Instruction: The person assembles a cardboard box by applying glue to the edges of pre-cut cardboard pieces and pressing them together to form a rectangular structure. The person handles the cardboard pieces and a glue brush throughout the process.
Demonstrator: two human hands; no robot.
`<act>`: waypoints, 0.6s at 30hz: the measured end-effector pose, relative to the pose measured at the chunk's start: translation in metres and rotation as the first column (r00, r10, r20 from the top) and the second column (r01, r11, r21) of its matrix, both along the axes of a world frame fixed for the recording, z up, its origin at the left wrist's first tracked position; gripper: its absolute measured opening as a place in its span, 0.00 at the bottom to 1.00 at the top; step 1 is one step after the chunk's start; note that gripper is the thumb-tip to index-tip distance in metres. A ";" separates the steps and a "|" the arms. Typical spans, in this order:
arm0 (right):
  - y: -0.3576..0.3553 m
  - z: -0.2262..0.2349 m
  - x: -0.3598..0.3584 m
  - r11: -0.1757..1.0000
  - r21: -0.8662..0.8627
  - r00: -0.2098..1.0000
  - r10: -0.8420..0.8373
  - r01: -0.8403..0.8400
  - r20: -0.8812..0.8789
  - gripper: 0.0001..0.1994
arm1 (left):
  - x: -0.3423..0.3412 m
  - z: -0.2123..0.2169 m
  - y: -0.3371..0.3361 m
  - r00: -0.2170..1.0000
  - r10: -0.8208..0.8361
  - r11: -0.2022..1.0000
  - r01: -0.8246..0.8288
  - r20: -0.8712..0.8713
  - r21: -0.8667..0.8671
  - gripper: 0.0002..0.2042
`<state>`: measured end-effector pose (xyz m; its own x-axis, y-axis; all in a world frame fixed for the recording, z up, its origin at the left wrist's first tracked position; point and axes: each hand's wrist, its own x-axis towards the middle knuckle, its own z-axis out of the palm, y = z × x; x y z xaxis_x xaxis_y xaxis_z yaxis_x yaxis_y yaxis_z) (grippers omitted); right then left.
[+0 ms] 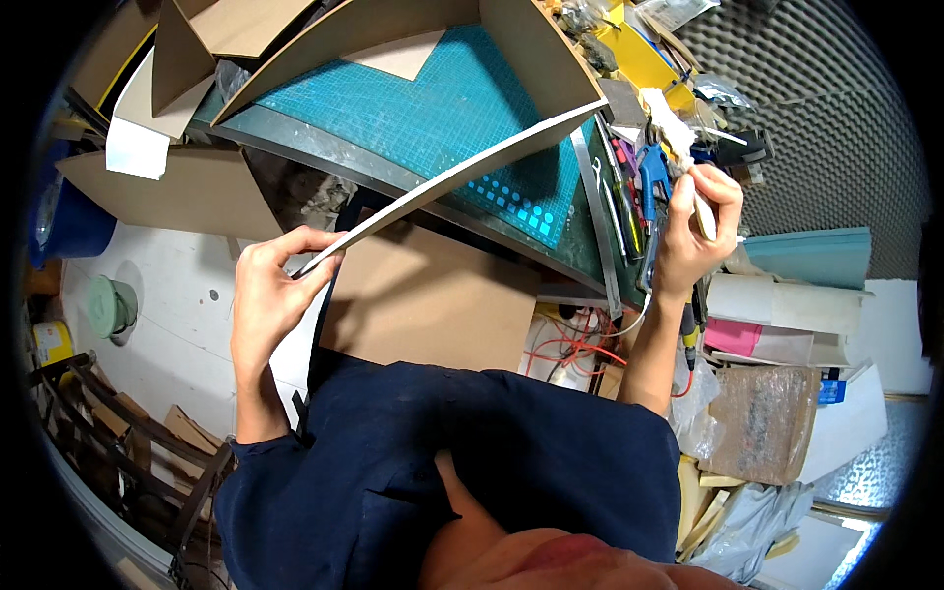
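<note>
The person's left hand [280, 280] pinches one end of a long, thin board [452, 179] — seen nearly edge-on, slanting across the cutting mat [383, 108]. Right of the mat, the right hand [694, 231] grasps a pale handle [705, 218] — near a blue tool [653, 175].

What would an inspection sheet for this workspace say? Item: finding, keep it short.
Surface: teal mat, partly covered by upright boards.
Job's things: panel, seen edge-on; pale handle.
Clutter: blue tool among crowded hand tools, right of mat.
Left grip: pinches panel's left end.
Right grip: closed around pale handle.
Cables: red cable, tangled; white cable nearby.
Surroundings: foam wall right; blue bin, green pot left.
</note>
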<state>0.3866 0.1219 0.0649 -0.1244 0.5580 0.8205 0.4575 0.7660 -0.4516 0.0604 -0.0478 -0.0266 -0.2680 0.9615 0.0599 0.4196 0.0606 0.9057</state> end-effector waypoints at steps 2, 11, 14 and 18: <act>-0.009 -0.004 -0.004 0.996 -0.069 0.998 0.055 -0.055 -0.005 0.06 | -0.002 0.008 0.002 0.992 -0.034 0.999 0.036 -0.125 0.010 0.11; -0.012 -0.004 -0.012 0.994 0.026 0.971 0.100 -0.108 0.216 0.07 | 0.006 0.019 0.008 0.970 -0.062 0.997 0.052 -0.234 -0.050 0.14; -0.007 -0.005 -0.008 0.997 0.012 0.981 0.071 -0.074 0.180 0.07 | 0.011 0.022 0.014 0.972 -0.076 0.996 0.083 -0.222 0.021 0.16; -0.006 -0.001 0.001 0.999 0.036 0.995 0.036 -0.033 -0.098 0.06 | 0.022 0.033 0.041 0.972 -0.199 0.961 0.219 -0.128 0.168 0.20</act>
